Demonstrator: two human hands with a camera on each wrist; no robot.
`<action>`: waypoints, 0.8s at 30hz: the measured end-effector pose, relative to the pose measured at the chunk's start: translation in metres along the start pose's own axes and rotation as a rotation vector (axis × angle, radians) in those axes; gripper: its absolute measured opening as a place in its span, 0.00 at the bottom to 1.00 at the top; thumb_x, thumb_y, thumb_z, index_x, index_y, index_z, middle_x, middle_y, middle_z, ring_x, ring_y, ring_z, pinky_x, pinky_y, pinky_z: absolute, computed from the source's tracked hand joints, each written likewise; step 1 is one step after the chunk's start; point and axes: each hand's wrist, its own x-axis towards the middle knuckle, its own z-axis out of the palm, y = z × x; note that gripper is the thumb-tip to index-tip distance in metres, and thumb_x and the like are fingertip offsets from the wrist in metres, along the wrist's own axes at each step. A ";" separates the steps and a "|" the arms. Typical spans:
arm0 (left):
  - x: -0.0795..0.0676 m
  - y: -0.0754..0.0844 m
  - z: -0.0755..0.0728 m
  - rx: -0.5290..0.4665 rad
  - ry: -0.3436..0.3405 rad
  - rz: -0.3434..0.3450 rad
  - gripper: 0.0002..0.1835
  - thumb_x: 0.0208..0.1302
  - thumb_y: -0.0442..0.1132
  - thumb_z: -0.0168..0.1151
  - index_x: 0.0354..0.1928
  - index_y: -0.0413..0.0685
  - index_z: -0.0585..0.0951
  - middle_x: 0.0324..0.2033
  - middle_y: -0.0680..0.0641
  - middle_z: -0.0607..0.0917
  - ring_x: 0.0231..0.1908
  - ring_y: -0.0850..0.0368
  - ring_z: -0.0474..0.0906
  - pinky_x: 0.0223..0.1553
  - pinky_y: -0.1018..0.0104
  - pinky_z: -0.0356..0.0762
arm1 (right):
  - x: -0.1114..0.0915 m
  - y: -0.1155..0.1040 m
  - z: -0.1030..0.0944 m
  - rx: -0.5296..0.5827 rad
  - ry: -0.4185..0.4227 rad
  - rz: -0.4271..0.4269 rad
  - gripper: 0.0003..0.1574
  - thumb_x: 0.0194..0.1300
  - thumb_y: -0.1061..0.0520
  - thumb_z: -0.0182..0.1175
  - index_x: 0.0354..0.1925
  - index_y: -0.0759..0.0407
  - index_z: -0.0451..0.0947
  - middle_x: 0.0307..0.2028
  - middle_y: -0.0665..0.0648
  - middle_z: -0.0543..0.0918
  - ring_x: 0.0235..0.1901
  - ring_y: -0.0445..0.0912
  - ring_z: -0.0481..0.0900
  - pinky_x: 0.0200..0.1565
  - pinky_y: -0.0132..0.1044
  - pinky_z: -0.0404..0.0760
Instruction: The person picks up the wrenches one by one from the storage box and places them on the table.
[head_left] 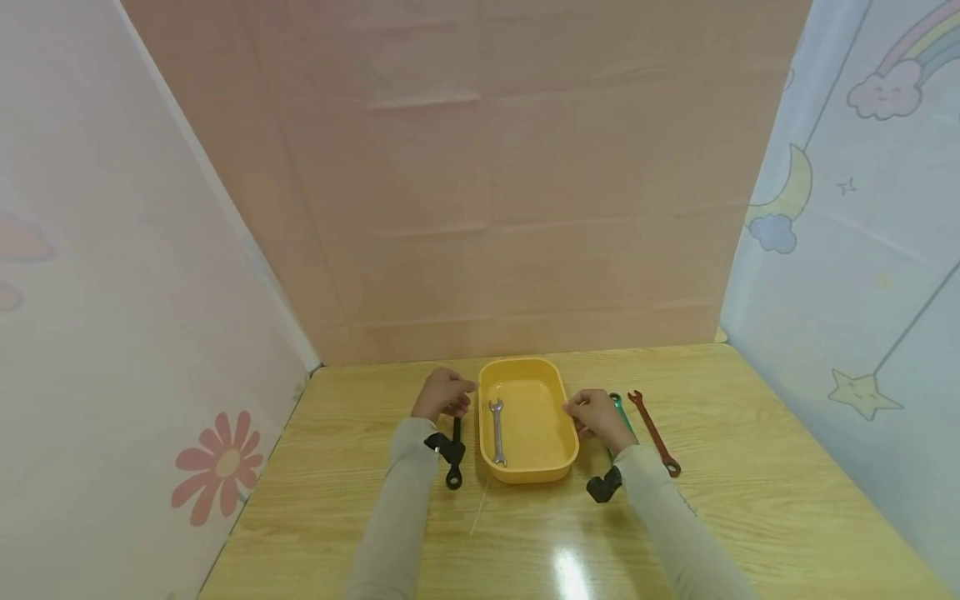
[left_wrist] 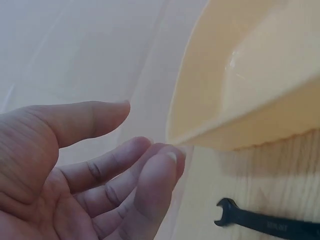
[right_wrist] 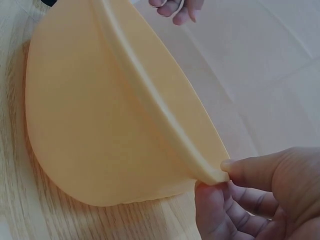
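Note:
A yellow plastic tray (head_left: 532,437) stands on the table, with a silver wrench (head_left: 498,433) lying along its left side inside. At the tray's right rim, my right hand (head_left: 600,414) pinches the edge between thumb and fingers, plainly seen in the right wrist view. On the other side is my left hand (head_left: 444,393), its thumb apart from loosely bent fingers. Those fingertips are right at the tray's rim in the left wrist view, with nothing gripped between them and the thumb. A black wrench (left_wrist: 270,224) lies on the table below the left hand.
Right of the tray lie a green wrench (head_left: 617,400), partly hidden by my right hand and forearm, and a red wrench (head_left: 654,433). A brown paper-like backdrop (head_left: 487,208) rises behind the wooden table (head_left: 330,458), with patterned walls on both sides.

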 end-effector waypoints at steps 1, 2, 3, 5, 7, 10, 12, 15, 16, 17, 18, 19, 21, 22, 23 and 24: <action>0.000 0.002 0.001 0.000 -0.007 0.005 0.14 0.65 0.38 0.67 0.40 0.30 0.81 0.25 0.38 0.85 0.17 0.57 0.79 0.31 0.56 0.85 | 0.000 0.000 0.000 0.001 0.002 -0.001 0.14 0.74 0.61 0.56 0.47 0.74 0.77 0.35 0.69 0.84 0.29 0.55 0.85 0.31 0.47 0.86; 0.001 0.004 0.002 0.000 -0.016 0.009 0.15 0.65 0.38 0.67 0.42 0.29 0.81 0.24 0.39 0.85 0.17 0.58 0.79 0.30 0.57 0.85 | -0.001 0.000 0.000 -0.001 0.004 -0.002 0.14 0.74 0.61 0.56 0.46 0.74 0.77 0.35 0.69 0.84 0.29 0.54 0.85 0.31 0.47 0.86; 0.001 0.006 0.004 0.001 -0.025 0.008 0.16 0.65 0.39 0.67 0.43 0.29 0.81 0.24 0.39 0.84 0.17 0.58 0.79 0.30 0.58 0.85 | -0.001 0.000 0.001 -0.002 0.003 -0.004 0.14 0.74 0.61 0.56 0.47 0.74 0.77 0.35 0.69 0.84 0.29 0.54 0.85 0.32 0.47 0.86; 0.001 0.009 0.006 0.005 -0.050 0.011 0.17 0.65 0.39 0.67 0.45 0.29 0.81 0.24 0.39 0.85 0.17 0.58 0.80 0.29 0.59 0.85 | -0.002 -0.001 0.001 0.000 0.002 -0.003 0.14 0.74 0.61 0.56 0.47 0.74 0.77 0.35 0.69 0.84 0.29 0.54 0.85 0.32 0.48 0.86; 0.001 0.012 0.010 0.018 -0.068 0.013 0.17 0.65 0.39 0.68 0.46 0.29 0.81 0.26 0.37 0.85 0.17 0.58 0.81 0.30 0.58 0.86 | -0.004 -0.001 0.001 -0.003 -0.002 -0.008 0.14 0.74 0.61 0.56 0.47 0.74 0.77 0.35 0.70 0.84 0.29 0.55 0.85 0.32 0.49 0.86; 0.001 0.016 0.015 0.031 -0.079 0.012 0.17 0.64 0.40 0.68 0.45 0.30 0.81 0.29 0.33 0.86 0.18 0.57 0.81 0.31 0.57 0.86 | -0.006 -0.003 0.001 -0.002 -0.001 -0.010 0.15 0.74 0.61 0.56 0.47 0.74 0.77 0.36 0.70 0.84 0.30 0.56 0.85 0.33 0.48 0.86; 0.001 0.018 0.019 0.033 -0.083 0.012 0.17 0.64 0.39 0.68 0.45 0.30 0.81 0.31 0.31 0.86 0.18 0.56 0.81 0.30 0.57 0.86 | -0.007 -0.004 0.001 -0.007 -0.001 -0.012 0.15 0.74 0.61 0.56 0.48 0.74 0.77 0.36 0.69 0.84 0.30 0.55 0.85 0.32 0.48 0.86; 0.001 0.018 0.025 0.046 -0.102 0.018 0.17 0.64 0.39 0.68 0.46 0.30 0.81 0.33 0.28 0.85 0.18 0.56 0.82 0.29 0.58 0.85 | -0.008 -0.004 0.001 -0.012 0.006 -0.007 0.14 0.74 0.60 0.56 0.47 0.74 0.77 0.35 0.68 0.84 0.29 0.55 0.85 0.32 0.47 0.86; 0.001 0.018 0.027 0.051 -0.110 0.019 0.17 0.65 0.39 0.68 0.47 0.30 0.81 0.34 0.27 0.85 0.18 0.56 0.82 0.28 0.58 0.85 | -0.008 -0.005 0.001 -0.014 0.006 -0.005 0.14 0.74 0.60 0.56 0.47 0.74 0.77 0.34 0.68 0.83 0.29 0.54 0.84 0.32 0.48 0.86; 0.001 0.018 0.029 0.060 -0.120 0.021 0.18 0.65 0.39 0.68 0.48 0.30 0.81 0.35 0.27 0.85 0.19 0.56 0.82 0.28 0.58 0.85 | -0.009 -0.005 0.002 -0.017 0.007 -0.005 0.14 0.74 0.60 0.56 0.47 0.74 0.77 0.34 0.68 0.83 0.29 0.54 0.84 0.32 0.48 0.86; 0.001 0.017 0.031 0.070 -0.129 0.024 0.18 0.65 0.39 0.68 0.49 0.29 0.81 0.36 0.26 0.85 0.19 0.56 0.82 0.28 0.59 0.85 | -0.009 -0.005 0.002 -0.018 0.008 -0.003 0.14 0.74 0.60 0.56 0.47 0.73 0.77 0.34 0.68 0.83 0.28 0.53 0.84 0.32 0.48 0.86; 0.001 0.017 0.032 0.084 -0.136 0.027 0.18 0.65 0.38 0.67 0.49 0.29 0.80 0.37 0.26 0.85 0.19 0.56 0.82 0.28 0.59 0.85 | -0.010 -0.006 0.002 -0.020 0.010 -0.003 0.14 0.74 0.60 0.56 0.47 0.73 0.77 0.34 0.67 0.83 0.28 0.53 0.84 0.32 0.48 0.86; 0.001 0.017 0.035 0.105 -0.151 0.031 0.19 0.66 0.38 0.67 0.51 0.28 0.80 0.39 0.25 0.84 0.20 0.55 0.82 0.28 0.59 0.85 | -0.010 -0.006 0.002 -0.019 0.013 -0.001 0.14 0.74 0.61 0.56 0.46 0.73 0.77 0.33 0.67 0.83 0.28 0.52 0.84 0.32 0.48 0.86; 0.001 0.016 0.036 0.114 -0.155 0.031 0.19 0.65 0.37 0.67 0.51 0.28 0.79 0.39 0.25 0.84 0.21 0.54 0.83 0.29 0.59 0.85 | -0.010 -0.006 0.002 -0.025 0.013 -0.007 0.14 0.74 0.61 0.56 0.46 0.73 0.78 0.33 0.67 0.84 0.27 0.52 0.84 0.32 0.48 0.86; 0.001 0.016 0.037 0.124 -0.160 0.032 0.19 0.66 0.37 0.67 0.51 0.28 0.79 0.39 0.25 0.84 0.21 0.53 0.84 0.29 0.59 0.85 | -0.011 -0.006 0.002 -0.028 0.012 -0.013 0.14 0.74 0.61 0.56 0.46 0.73 0.78 0.33 0.67 0.84 0.27 0.51 0.84 0.32 0.48 0.86; 0.000 0.016 0.038 0.135 -0.164 0.034 0.19 0.66 0.38 0.67 0.51 0.28 0.79 0.40 0.25 0.84 0.22 0.52 0.84 0.30 0.59 0.85 | -0.010 -0.006 0.002 -0.030 0.011 -0.016 0.14 0.74 0.61 0.56 0.46 0.73 0.78 0.33 0.67 0.84 0.26 0.51 0.84 0.32 0.48 0.86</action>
